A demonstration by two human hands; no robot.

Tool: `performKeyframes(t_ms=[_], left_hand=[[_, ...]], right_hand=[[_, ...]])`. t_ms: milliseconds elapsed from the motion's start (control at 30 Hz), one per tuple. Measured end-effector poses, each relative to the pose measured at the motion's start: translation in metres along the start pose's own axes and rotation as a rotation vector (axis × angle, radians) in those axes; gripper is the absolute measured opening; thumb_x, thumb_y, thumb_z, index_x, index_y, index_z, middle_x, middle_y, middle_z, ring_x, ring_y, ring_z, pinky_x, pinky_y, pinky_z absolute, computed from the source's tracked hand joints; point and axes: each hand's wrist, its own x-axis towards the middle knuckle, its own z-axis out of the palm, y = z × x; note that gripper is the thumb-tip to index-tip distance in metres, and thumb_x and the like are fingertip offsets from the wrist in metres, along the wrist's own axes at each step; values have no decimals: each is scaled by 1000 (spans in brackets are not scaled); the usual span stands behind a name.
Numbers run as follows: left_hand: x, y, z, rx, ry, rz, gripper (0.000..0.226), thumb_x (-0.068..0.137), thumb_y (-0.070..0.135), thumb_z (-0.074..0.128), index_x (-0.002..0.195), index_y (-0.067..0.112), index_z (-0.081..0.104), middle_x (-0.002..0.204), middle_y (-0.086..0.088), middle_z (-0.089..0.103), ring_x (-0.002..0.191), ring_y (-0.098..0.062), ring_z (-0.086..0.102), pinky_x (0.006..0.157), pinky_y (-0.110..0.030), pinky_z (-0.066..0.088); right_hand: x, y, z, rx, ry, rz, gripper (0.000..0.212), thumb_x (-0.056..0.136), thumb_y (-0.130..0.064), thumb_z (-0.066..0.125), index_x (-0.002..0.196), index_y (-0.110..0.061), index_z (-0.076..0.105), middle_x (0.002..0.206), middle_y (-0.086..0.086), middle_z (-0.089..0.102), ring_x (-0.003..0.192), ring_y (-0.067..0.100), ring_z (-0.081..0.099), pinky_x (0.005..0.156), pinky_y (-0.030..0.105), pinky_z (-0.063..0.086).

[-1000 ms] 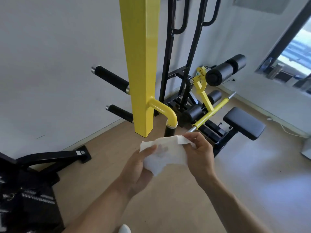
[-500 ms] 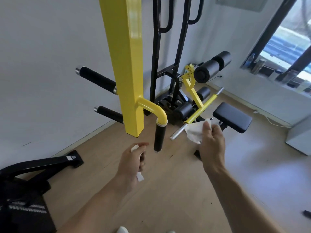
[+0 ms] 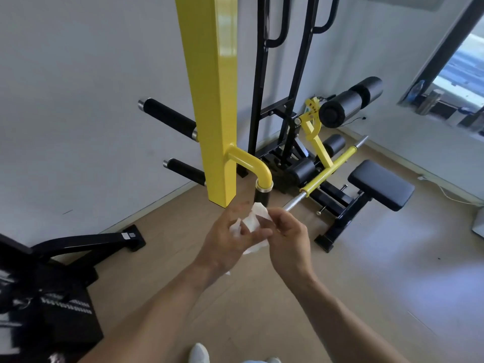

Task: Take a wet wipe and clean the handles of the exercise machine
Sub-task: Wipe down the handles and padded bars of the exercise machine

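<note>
- Fingers point(image 3: 258, 233) of left hand point(image 3: 225, 244) and right hand point(image 3: 288, 239) pinch the wet wipe point(image 3: 252, 220), bunched.
- Best spread it flat, then wrap the black hanging grip point(image 3: 261, 198) just beyond.

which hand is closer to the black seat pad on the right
Right. The right hand is on the pad's side, though well short of the seat pad. The left hand is farther off, beyond the wet wipe.

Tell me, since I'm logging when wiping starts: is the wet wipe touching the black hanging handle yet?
Cannot tell. In the head view the wet wipe, held by the left hand and right hand, overlaps the handle's lower end, so no gap or contact shows plainly.
</note>
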Motion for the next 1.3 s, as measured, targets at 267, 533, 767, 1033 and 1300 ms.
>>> performKeyframes(t_ms=[267, 533, 767, 1033, 1300], left_hand=[[8, 6, -15, 59, -110, -25, 33, 75, 37, 85, 69, 15, 61, 61, 5, 60, 55, -6, 54, 53, -18, 41], [28, 13, 8, 53, 390, 78, 18, 86, 16, 76, 96, 14, 62, 83, -4, 69, 55, -6, 68, 47, -16, 49], [35, 10, 19, 31, 519, 110, 19, 80, 34, 80, 85, 18, 72, 74, 1, 75, 65, -10, 73, 57, -24, 53], [35, 5, 7, 295, 392, 384, 33, 102, 35, 47, 122, 21, 69, 90, 8, 74, 72, -10, 72, 59, -15, 52], [40, 20, 12, 233, 233, 388, 37, 106, 36, 35, 131, 22, 59, 117, 11, 64, 103, 14, 57, 78, -14, 53]], right_hand=[[32, -7, -39, -228, -147, -53, 13, 98, -26, 63, 92, -29, 74, 79, -9, 70, 70, 13, 67, 61, 33, 58], [61, 2, -30, -236, 190, 17, 14, 82, -48, 77, 88, -34, 76, 79, -11, 62, 70, 5, 52, 67, 29, 46], [49, 4, -9, 72, 198, -8, 12, 92, -17, 72, 102, -23, 70, 89, -8, 77, 84, 4, 73, 84, 38, 61], [47, 30, 12, -69, -18, -65, 38, 84, -35, 78, 119, -37, 65, 101, -21, 72, 97, 6, 69, 84, 38, 60], [47, 30, 18, -79, 138, -214, 26, 87, -25, 77, 112, -21, 71, 88, -11, 70, 84, 9, 67, 77, 30, 57]])
